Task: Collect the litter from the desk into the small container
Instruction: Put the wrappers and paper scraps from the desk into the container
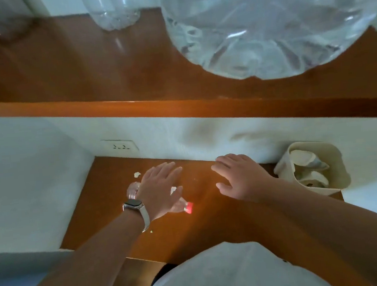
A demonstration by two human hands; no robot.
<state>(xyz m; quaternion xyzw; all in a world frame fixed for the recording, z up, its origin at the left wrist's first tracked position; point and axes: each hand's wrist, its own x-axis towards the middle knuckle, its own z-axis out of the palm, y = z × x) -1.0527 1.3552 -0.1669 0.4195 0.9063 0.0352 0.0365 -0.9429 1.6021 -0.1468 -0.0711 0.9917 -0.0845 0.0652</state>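
My left hand [158, 187] hovers flat with fingers spread over a clear plastic bottle with a red cap [184, 206] that lies on the brown desk [214, 228]. A small white paper scrap [136, 174] lies by the fingertips at the back left. Another white scrap [173, 189] shows beside the thumb. A tiny green bit [151, 231] sits near my wrist. My right hand [241, 175] is spread open over the desk, holding nothing. A small cream container [340, 174] stands at the right, with crumpled white paper inside.
A white wall with a power socket [120, 146] backs the desk. Above it runs a wooden shelf [83, 67] bearing a large clear water jug [270, 24] and a smaller clear bottle [114, 9]. White walls close in on the left and right.
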